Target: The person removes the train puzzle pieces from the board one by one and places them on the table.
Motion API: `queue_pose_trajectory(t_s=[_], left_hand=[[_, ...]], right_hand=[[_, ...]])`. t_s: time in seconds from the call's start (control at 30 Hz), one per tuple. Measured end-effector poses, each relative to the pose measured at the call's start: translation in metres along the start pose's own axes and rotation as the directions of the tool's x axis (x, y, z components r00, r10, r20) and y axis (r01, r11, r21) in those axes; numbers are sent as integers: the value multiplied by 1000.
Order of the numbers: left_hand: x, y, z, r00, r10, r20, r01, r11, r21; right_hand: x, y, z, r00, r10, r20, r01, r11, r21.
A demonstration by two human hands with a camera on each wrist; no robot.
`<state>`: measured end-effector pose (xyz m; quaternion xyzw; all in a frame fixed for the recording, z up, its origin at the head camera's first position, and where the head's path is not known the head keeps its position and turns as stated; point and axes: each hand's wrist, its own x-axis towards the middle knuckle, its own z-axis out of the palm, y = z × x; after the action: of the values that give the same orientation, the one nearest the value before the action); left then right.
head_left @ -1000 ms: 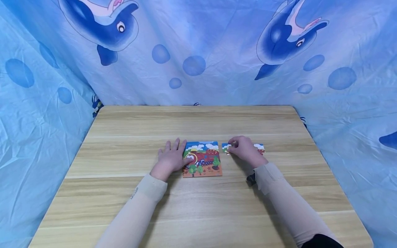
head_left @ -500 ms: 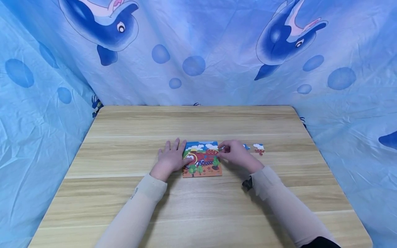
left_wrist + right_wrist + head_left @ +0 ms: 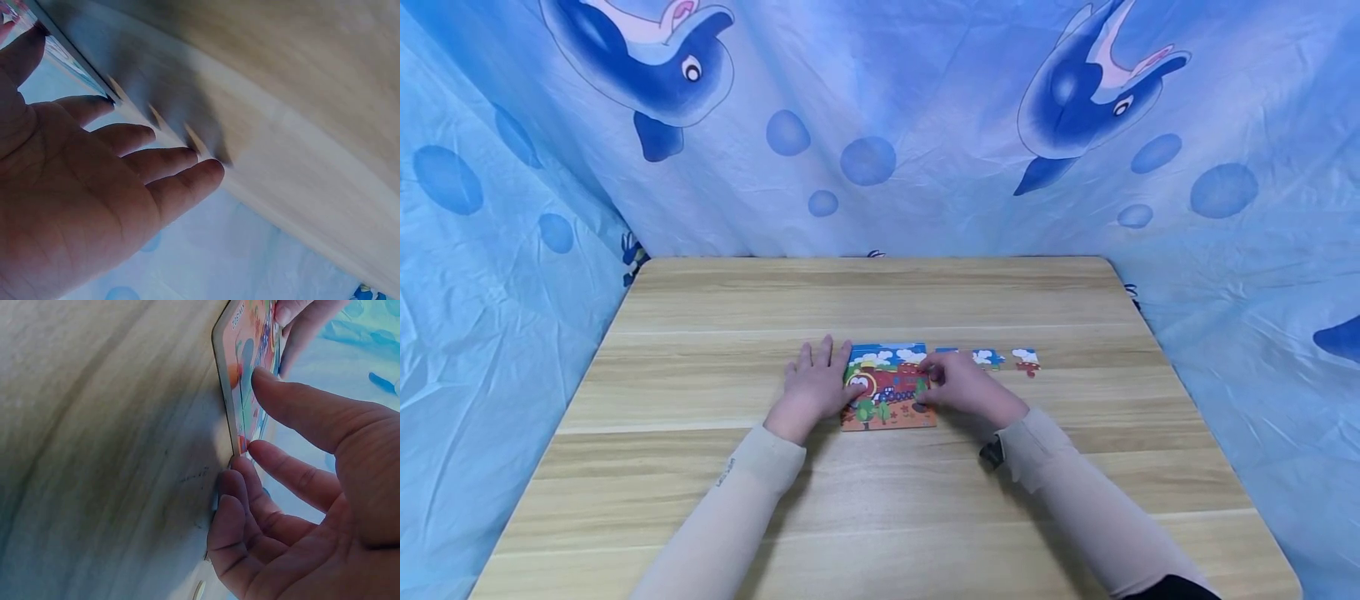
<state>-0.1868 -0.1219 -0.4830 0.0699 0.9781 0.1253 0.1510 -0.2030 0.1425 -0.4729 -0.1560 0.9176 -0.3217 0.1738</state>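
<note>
A square jigsaw puzzle board [image 3: 887, 417] with a cartoon train, trees and clouds lies flat on the table. My left hand [image 3: 812, 388] rests spread at its left side, thumb over the board; the left wrist view shows those fingers straight and apart. At the right edge is my right hand [image 3: 962, 385]. In the right wrist view, its thumb [image 3: 275, 387] and index finger [image 3: 294, 472] reach the printed face with a gap between them, and the other fingers curl beside the edge. No loose piece shows in that gap. The hand hides part of the picture's right side.
Loose jigsaw pieces lie in a row right of the board: a blue one [image 3: 946, 350] partly behind the right hand, a cloud one [image 3: 987, 358] and a red-and-white one [image 3: 1026, 360]. The wooden table [image 3: 880, 517] meets a blue dolphin-print curtain [image 3: 940, 208] behind.
My right hand has moved left from the loose pieces to the board's right edge, and its fingers now overlap the picture. The loose pieces show more. My left hand has stayed in place.
</note>
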Motion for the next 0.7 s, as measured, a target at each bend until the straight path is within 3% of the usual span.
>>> queue_pose_trajectory(t_s=[0.2,0.5,0.7], left_hand=[[-10,19,-5,998,45,38,-48,995,84],[-22,53,9,989,139,49,-145,976,161],[-25,61,10,991,124,52,-131,976,172]], right_hand=[[1,-1,2,1000,13,1,-13,1000,-10],[2,-3,2,1000,28,-4,-28,999,-26],[2,-4,3,999,40,0,-40,999,-32]])
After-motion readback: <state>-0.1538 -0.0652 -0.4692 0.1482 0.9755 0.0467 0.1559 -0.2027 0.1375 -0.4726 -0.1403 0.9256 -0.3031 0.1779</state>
